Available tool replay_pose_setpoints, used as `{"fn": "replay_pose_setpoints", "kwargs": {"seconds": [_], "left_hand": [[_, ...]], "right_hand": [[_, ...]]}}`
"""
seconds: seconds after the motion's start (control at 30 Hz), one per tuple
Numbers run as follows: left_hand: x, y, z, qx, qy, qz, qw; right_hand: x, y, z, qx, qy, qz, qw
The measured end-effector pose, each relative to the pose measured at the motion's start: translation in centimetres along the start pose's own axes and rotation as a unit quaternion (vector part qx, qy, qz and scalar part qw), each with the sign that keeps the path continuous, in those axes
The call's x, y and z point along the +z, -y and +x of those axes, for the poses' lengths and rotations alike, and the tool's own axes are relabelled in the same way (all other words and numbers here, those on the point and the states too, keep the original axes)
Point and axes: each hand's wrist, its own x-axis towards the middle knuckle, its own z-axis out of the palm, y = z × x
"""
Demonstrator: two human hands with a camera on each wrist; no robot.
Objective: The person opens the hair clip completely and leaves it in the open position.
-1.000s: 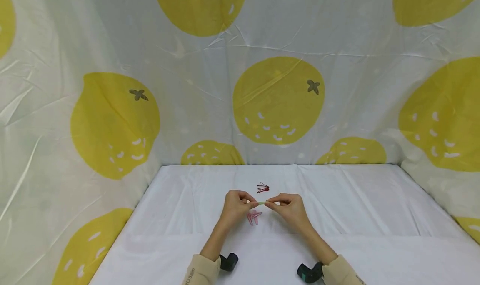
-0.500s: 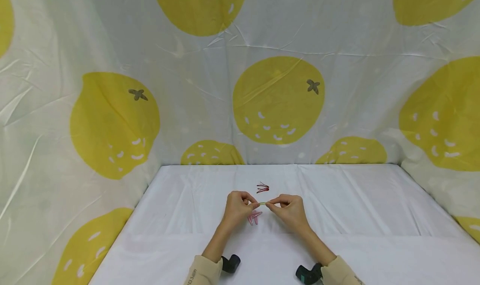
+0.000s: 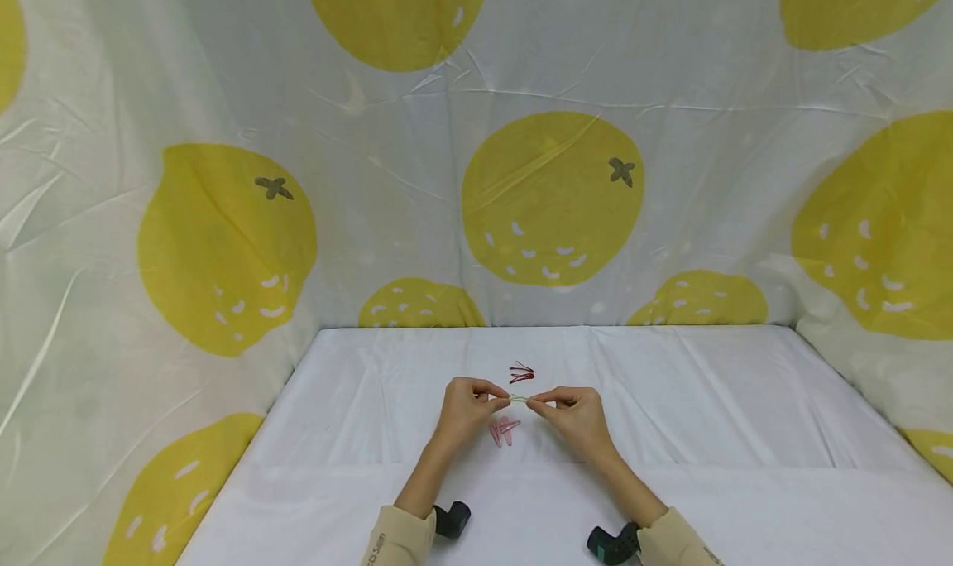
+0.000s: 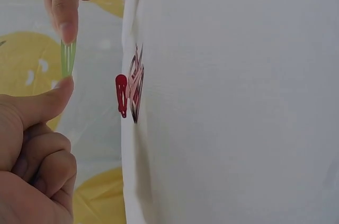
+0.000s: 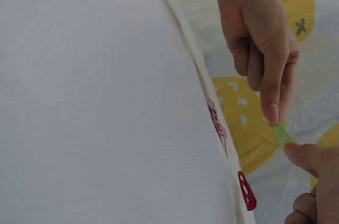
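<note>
A pale green snap hair clip (image 3: pixel 519 399) is stretched level between both hands above the table. My left hand (image 3: pixel 466 407) pinches its left end between thumb and forefinger. The other end is pinched the same way by my right hand (image 3: pixel 579 415). Close up, slots show along the green body in the left wrist view, with its tips covered by the fingers. Pink hair clips (image 3: pixel 505 430) lie together just below the hands. Beyond the hands are dark red hair clips (image 3: pixel 522 375); one red clip (image 5: pixel 247 191) stands out in the right wrist view.
A white cloth covers the table (image 3: pixel 707 400). Behind and at the sides hangs a pale curtain (image 3: pixel 402 218) printed with yellow lemons. Black wrist-worn devices (image 3: pixel 452 520) sit by the beige sleeves (image 3: pixel 402 537).
Both hands keep their pinch on the green hair clip. My left hand has shifted slightly left and up since half a second ago, and the clip's strips look more parted.
</note>
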Motion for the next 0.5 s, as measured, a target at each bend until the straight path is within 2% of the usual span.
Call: {"fn": "replay_pose_setpoints", "kwargs": {"seconds": [0.2,0.37,0.5], "left_hand": [[-0.08,0.27,0.19,0.005,0.009,-0.001,1.0000],[0.05,0.66,0.45,0.033,0.026,0.038,0.9984],[0.00,0.61,0.79,0.035,0.034,0.058,0.9971]], "right_hand": [[-0.10,-0.02,0.12,0.040,0.005,-0.002,0.9992],[-0.33,-0.29,0.15,0.097,0.008,-0.012,0.9952],[-0.36,-0.46,0.26,0.103,0.013,-0.013,0.9945]]}}
